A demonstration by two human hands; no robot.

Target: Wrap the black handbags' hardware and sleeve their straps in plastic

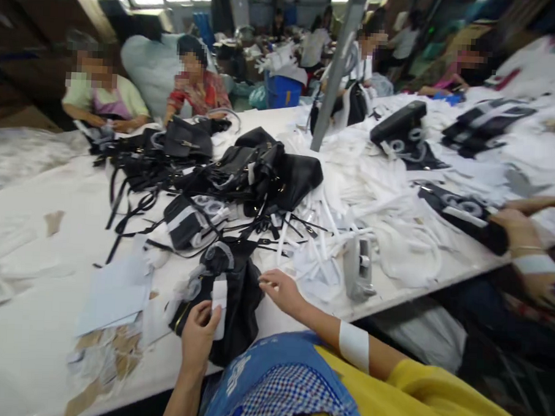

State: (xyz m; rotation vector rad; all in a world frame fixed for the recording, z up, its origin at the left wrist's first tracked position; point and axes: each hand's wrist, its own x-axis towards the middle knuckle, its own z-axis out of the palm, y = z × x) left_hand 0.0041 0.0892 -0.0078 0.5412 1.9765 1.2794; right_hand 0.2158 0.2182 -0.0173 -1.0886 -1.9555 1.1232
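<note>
Two hands on black bag (pixel 239 304) at table (pixel 27 350) edge: left hand (pixel 200 338) pinches white tag (pixel 219 296) against it; right hand (pixel 282 291), fingers together, pinches bag's side.

Your left grip (pixel 199 336), closed on the white tag (pixel 219 296), hides the tag's lower end. Its forearm is cut off by the bottom edge. The black bag (pixel 242 292) beneath it runs out of sight behind your blue apron (pixel 270 367). Your right grip (pixel 280 291) is too smeared to tell whether its fingertips touch the bag. At the right edge a co-worker's hand (pixel 518 229) is blurred and its arm leaves the picture. The grey tool (pixel 358 270) on the tabletop (pixel 46 345) is too soft to identify.
</note>
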